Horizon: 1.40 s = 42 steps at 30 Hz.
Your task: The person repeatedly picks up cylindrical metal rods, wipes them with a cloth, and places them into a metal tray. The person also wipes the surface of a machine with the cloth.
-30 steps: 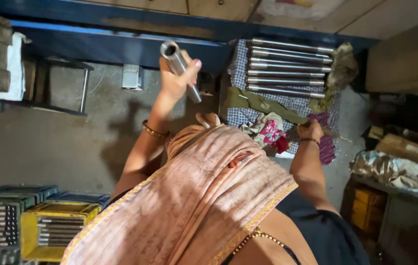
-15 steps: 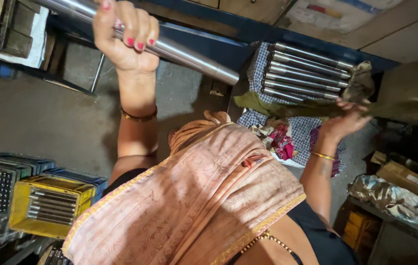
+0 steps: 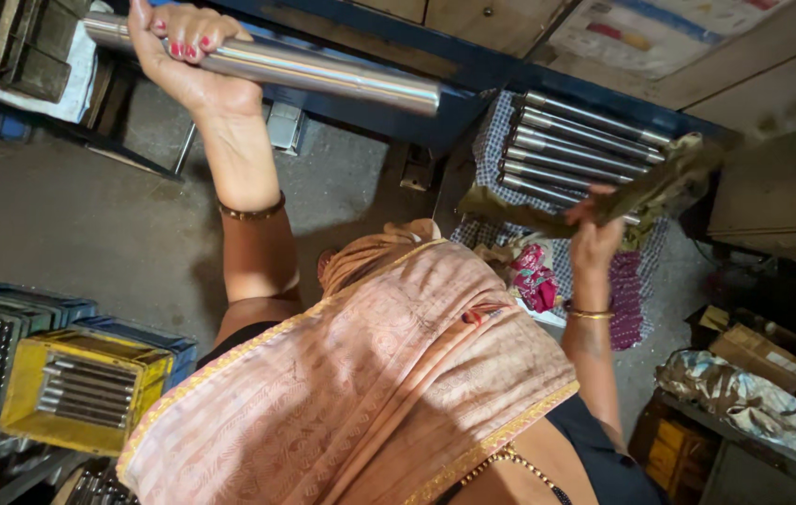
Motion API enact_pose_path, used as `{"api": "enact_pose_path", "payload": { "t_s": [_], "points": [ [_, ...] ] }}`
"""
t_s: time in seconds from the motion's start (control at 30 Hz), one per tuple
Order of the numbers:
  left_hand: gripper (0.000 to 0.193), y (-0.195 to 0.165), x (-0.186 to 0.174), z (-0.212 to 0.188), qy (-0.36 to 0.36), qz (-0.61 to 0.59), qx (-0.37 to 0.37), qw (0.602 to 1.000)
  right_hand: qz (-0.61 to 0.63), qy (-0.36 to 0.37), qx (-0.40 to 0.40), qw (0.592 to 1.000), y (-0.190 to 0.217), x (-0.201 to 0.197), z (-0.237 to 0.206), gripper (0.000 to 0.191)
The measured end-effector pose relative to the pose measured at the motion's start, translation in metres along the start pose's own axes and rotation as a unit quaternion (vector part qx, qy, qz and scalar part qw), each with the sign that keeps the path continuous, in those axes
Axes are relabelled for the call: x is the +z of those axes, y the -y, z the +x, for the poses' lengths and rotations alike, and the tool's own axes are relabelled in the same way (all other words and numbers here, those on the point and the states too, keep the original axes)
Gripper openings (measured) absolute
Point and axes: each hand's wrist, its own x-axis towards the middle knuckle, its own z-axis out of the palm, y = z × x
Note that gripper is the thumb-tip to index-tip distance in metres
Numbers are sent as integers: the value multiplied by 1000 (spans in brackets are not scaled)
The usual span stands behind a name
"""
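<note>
Seen from above, looking down past a pink draped cloth (image 3: 361, 374) over the chest.

Left hand (image 3: 188, 51) raised, fingers curled tight round a polished steel rod (image 3: 323, 75). Rod level across the top of the view, its longer part running out to the right of that hand and ending in a flat cut face; a short stub showing on the hand's other side. Red-painted nails on top of the rod. Bangle (image 3: 250, 210) on the wrist below.

Right hand (image 3: 594, 234) lower and further right, closed on an olive rag (image 3: 622, 192). Rag stretched out to both sides of the hand, one end reaching up and right. Gold bangle (image 3: 590, 314) on this wrist too.

Just behind the right hand and rag: a row of steel rods (image 3: 576, 150) lying side by side on a checked cloth (image 3: 492, 154). Rag partly covering their near ends. Just left of the right wrist, a crumpled red and white rag (image 3: 531, 281).

Well below the left hand, at the lower left: a yellow crate (image 3: 80, 388) holding smaller rods, blue crates (image 3: 5, 323) beside it with more. Grey floor (image 3: 61, 224) between them and the raised arm.

Below and right of the right hand: a cardboard box (image 3: 763, 351) and a crumpled plastic sheet (image 3: 744, 397).
</note>
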Motion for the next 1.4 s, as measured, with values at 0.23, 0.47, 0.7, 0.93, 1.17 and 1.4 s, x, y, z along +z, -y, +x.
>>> {"api": "enact_pose_path", "payload": {
  "t_s": [0.23,0.47,0.7,0.93,1.17,1.4],
  "points": [
    [39,-31,-27,9,5,-30,-7,1000,-355,67,-230,904,133,-25,20,34],
    [40,-30,-37,9,-5,-23,-15,1000,-536,109,-181,817,186,-14,13,64],
    [35,13,-8,-5,10,81,9,997,-602,132,-280,736,196,14,19,61],
    [37,98,3,-30,-24,147,-41,988,-482,221,-198,825,179,105,14,67],
    [28,55,18,-24,84,127,-79,985,-423,431,227,764,157,32,15,52],
    [32,-2,21,-7,109,14,-109,988,-176,470,57,863,117,-107,1,72]
  ]
}}
